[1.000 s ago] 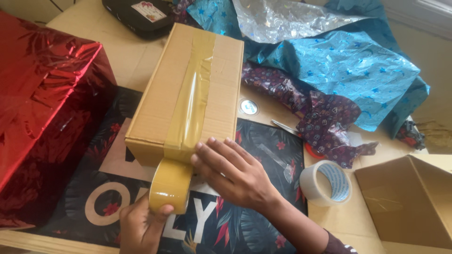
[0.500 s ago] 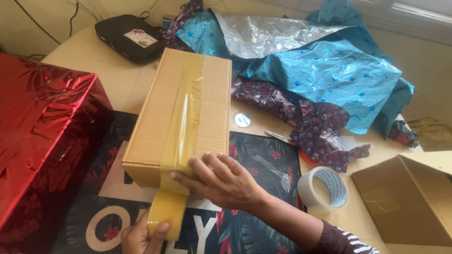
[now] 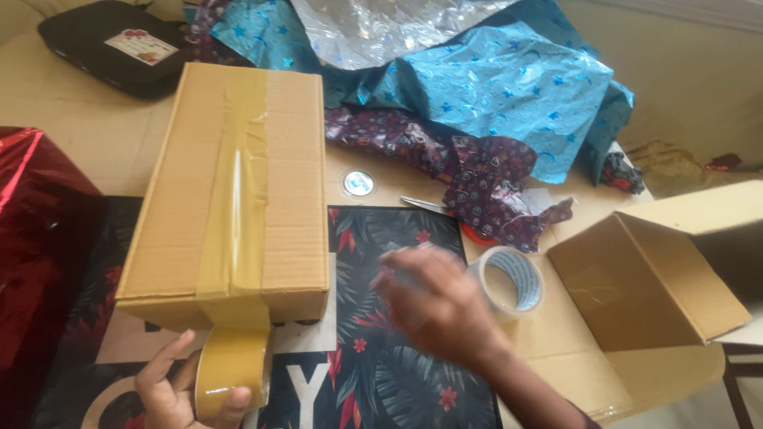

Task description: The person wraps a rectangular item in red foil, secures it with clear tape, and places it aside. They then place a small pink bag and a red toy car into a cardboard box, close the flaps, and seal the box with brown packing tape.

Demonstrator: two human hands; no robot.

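Observation:
A long cardboard box (image 3: 230, 191) lies on a dark floral wrapping sheet (image 3: 397, 373), with a strip of brown tape running down its top and over its near end. My left hand (image 3: 171, 393) grips the brown tape roll (image 3: 230, 372), which hangs from that strip just below the box's near end. My right hand (image 3: 433, 306) is blurred, off the box, hovering over the floral sheet with fingers spread, close to a clear tape roll (image 3: 509, 280). Nothing is in it.
A red foil-wrapped box (image 3: 36, 238) stands at the left. An open, empty cardboard box (image 3: 652, 278) sits at the right. Crumpled blue, silver and purple wrapping paper (image 3: 493, 87) lies behind, with scissors (image 3: 429, 205), a small round lid (image 3: 358, 183) and a black case (image 3: 103, 44).
My right hand has lifted off the box's near end and swung right toward the clear tape roll. The view has shifted right; my left hand still holds the brown roll.

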